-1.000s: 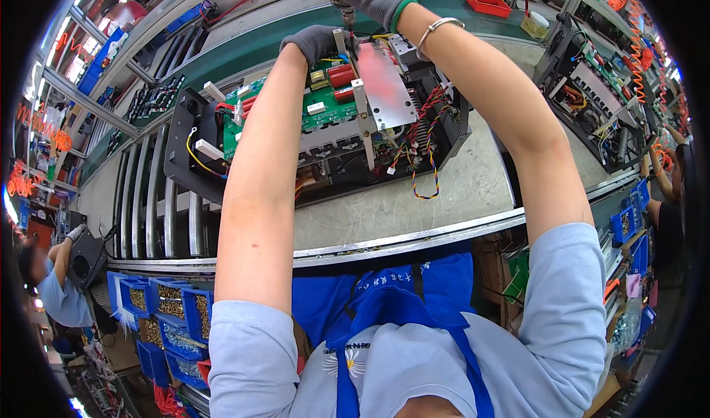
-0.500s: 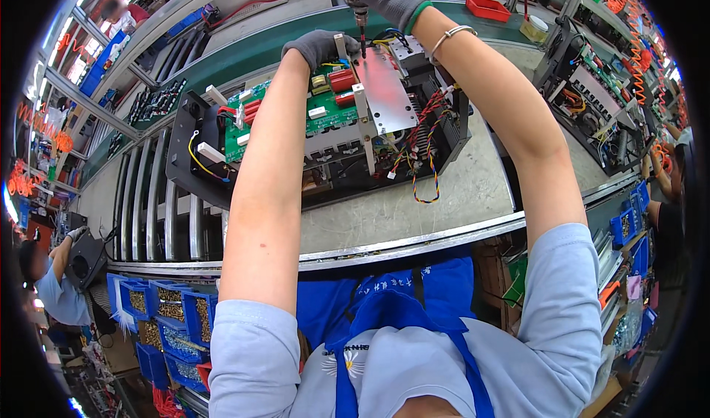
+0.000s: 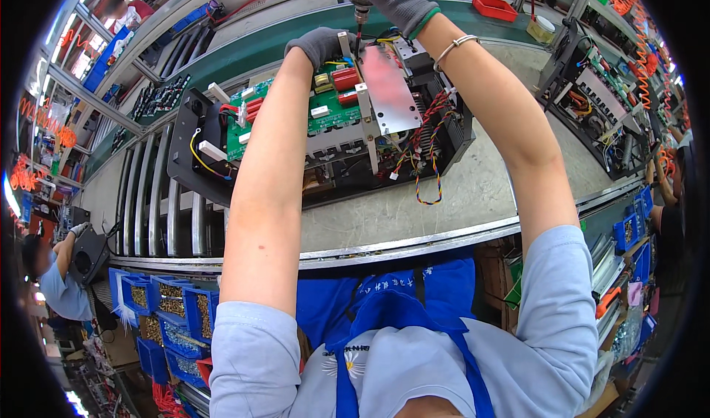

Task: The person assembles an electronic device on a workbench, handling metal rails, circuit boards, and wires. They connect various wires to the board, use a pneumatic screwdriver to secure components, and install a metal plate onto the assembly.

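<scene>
My right hand [image 3: 395, 2], in a grey glove, is closed around a power screwdriver [image 3: 361, 13]. Its bit points down at the far left corner of a bare metal plate [image 3: 389, 96]. Just left of the bit, my gloved left hand [image 3: 318, 46] reaches over the far side of a green circuit board [image 3: 336, 124]. Its fingers are curled beside a white post [image 3: 344, 45], and their tips are hidden. Both board and plate sit in a black open chassis [image 3: 194, 141]. Red and black twisted wires [image 3: 433, 126] hang at the chassis's right side.
Metal rollers [image 3: 155, 196] lie left of the chassis. Another open unit [image 3: 599, 111] stands at the right. Blue bins [image 3: 171, 307] of small fasteners hang below the bench edge. A red tray [image 3: 494, 8] lies beyond the green belt. Other people work at both sides.
The view has shifted slightly. The driver's bit remains over the plate's far left corner, now leaning a little closer to my left hand. Both hands stay in nearly the same places.
</scene>
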Tool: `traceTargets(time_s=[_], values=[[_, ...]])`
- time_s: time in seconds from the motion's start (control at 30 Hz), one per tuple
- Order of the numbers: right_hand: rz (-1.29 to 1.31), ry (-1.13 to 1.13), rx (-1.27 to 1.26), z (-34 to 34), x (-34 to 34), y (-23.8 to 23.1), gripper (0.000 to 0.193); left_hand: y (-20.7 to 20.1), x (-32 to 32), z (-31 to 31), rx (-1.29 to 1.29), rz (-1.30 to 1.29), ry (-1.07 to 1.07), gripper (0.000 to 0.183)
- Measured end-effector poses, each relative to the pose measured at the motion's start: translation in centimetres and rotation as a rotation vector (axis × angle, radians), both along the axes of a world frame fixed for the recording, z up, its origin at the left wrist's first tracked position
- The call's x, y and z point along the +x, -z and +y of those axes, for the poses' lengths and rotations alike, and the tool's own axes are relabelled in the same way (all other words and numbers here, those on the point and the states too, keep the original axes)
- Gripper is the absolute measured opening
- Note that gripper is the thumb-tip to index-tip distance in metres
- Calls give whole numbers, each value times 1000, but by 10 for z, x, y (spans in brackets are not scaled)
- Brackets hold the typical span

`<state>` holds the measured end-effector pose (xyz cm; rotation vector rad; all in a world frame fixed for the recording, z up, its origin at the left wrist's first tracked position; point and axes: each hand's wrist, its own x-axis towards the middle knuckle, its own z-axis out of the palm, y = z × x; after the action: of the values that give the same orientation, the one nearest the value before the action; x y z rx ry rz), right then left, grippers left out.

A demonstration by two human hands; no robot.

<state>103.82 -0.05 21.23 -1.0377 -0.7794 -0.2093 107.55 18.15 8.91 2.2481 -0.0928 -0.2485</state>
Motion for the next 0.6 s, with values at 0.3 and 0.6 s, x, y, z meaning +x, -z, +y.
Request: traceTargets(time_s=[0.3, 0.6], values=[[38, 9, 237, -16, 12, 2, 18, -17, -26, -19, -156, -64, -375, 42], [-26, 54, 343, -13, 15, 6, 13, -22, -32, -23, -445, -21, -310, 39]])
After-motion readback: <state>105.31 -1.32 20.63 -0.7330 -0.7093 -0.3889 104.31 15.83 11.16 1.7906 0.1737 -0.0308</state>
